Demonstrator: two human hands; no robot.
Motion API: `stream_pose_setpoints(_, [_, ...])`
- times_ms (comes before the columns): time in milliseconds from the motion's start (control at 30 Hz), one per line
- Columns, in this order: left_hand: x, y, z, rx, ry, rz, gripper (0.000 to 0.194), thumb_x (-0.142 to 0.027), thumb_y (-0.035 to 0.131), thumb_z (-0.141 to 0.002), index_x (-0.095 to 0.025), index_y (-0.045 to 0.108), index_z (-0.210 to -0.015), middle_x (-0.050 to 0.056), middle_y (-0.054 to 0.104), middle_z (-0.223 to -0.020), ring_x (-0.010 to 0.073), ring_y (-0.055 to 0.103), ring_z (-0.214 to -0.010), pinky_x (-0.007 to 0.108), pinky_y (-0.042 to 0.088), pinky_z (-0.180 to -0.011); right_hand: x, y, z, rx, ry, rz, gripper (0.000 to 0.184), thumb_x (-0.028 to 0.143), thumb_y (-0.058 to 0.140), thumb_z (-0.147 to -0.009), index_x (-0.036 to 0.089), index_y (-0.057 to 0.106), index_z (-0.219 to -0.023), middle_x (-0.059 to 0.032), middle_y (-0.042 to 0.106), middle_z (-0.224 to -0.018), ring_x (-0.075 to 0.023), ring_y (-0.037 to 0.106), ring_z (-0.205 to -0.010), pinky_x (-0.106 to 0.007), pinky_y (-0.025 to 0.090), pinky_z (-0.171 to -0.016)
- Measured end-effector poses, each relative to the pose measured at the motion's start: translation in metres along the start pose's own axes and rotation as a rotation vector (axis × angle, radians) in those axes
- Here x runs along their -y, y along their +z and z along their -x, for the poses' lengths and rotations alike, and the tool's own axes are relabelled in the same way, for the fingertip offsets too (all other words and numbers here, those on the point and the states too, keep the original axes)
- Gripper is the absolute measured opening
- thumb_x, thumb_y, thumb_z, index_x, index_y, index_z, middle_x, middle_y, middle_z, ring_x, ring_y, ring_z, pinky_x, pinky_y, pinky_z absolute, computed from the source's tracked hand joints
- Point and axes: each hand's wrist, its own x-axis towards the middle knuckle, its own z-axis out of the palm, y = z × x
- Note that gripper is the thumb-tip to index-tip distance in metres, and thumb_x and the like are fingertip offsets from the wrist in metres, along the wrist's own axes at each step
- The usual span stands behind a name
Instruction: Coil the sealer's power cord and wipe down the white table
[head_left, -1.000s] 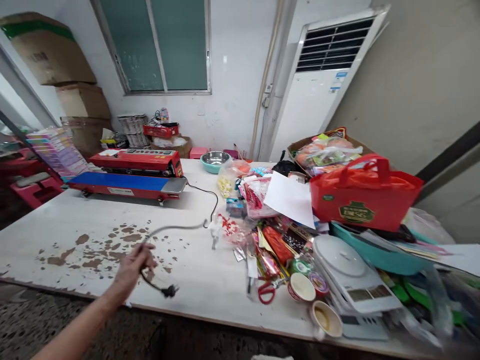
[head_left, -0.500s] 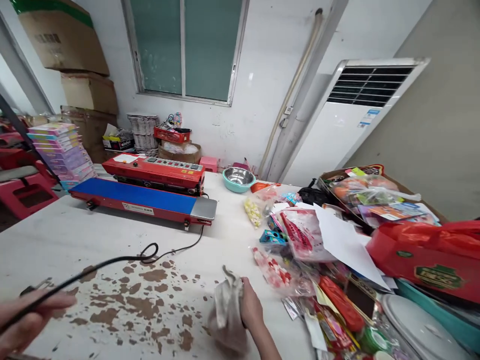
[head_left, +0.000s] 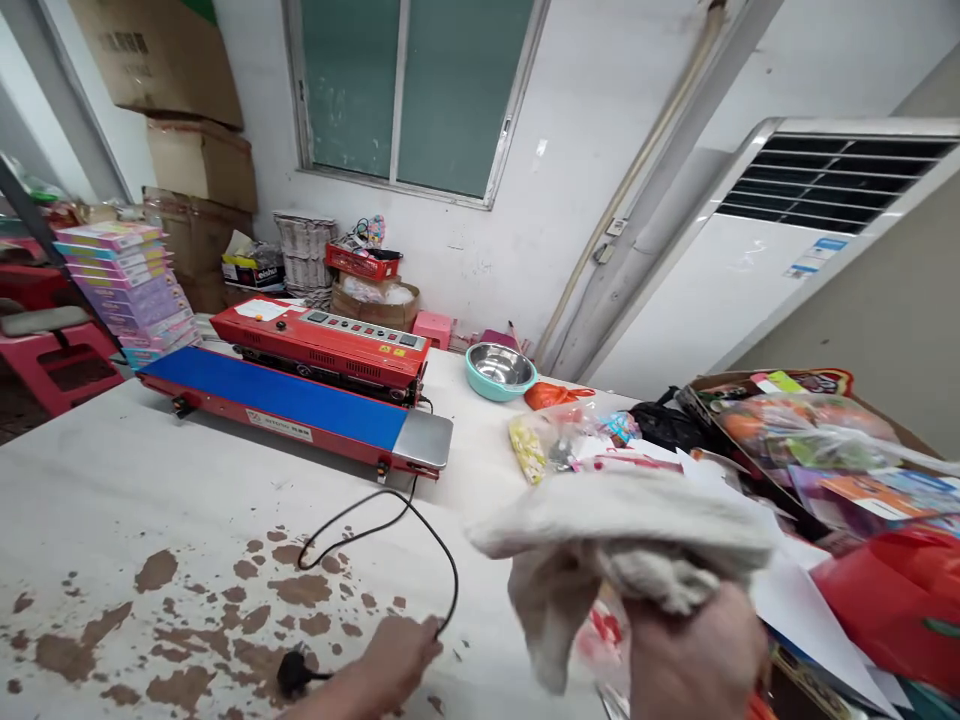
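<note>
My left hand (head_left: 396, 655) is closed around a black power cord (head_left: 453, 560) low over the table, near its front edge. From that hand the cord loops back to the red sealing machine with a blue conveyor belt (head_left: 281, 395). The cord's black plug (head_left: 294, 673) sticks out to the left of my wrist. On the right, my right hand (head_left: 697, 650) grips a crumpled greyish-white cloth (head_left: 637, 540), raised above the table and slightly blurred. The cloth hides part of the clutter behind it.
The white tabletop (head_left: 67, 490) has brown worn patches. A teal basin with a steel bowl (head_left: 501, 371) stands at the back, near an orange bag (head_left: 555, 395). Papers, a bag of yellow pieces (head_left: 527, 450) and a full carton (head_left: 739, 465) crowd the right side. Stacked boxes (head_left: 127, 290) stand left.
My left hand has moved right and forward with the cord, which now forms a wider loop. My right hand has lifted the cloth off the table, up and to the right. The view has shifted slightly.
</note>
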Motion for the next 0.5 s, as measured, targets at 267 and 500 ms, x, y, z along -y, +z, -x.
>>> stream_pose_setpoints(267, [-0.030,-0.053,-0.014,-0.021,0.032,0.484,0.027,-0.041,0.062,-0.076,-0.019,0.070,-0.089,0.017,0.068,-0.105,0.0357,0.060,-0.106,0.053,0.042,-0.092,-0.038,0.077,-0.039,0.289,0.039,0.000,0.062,0.026,0.073,-0.058,0.021,0.054,-0.116,-0.0042,0.064,-0.111,-0.0213,0.063,-0.091,-0.039,0.054,-0.084])
stream_pose_setpoints(500, [-0.007,-0.160,-0.029,-0.281,0.115,1.790,0.048,-0.056,0.070,-0.068,-0.016,0.066,-0.095,0.010,0.067,-0.094,0.0233,0.061,-0.090,0.031,0.048,-0.078,-0.136,0.042,0.071,1.021,0.178,0.421,0.049,0.033,0.064,-0.077,0.022,0.049,-0.123,-0.0072,0.059,-0.122,-0.0218,0.056,-0.111,-0.035,0.048,-0.096])
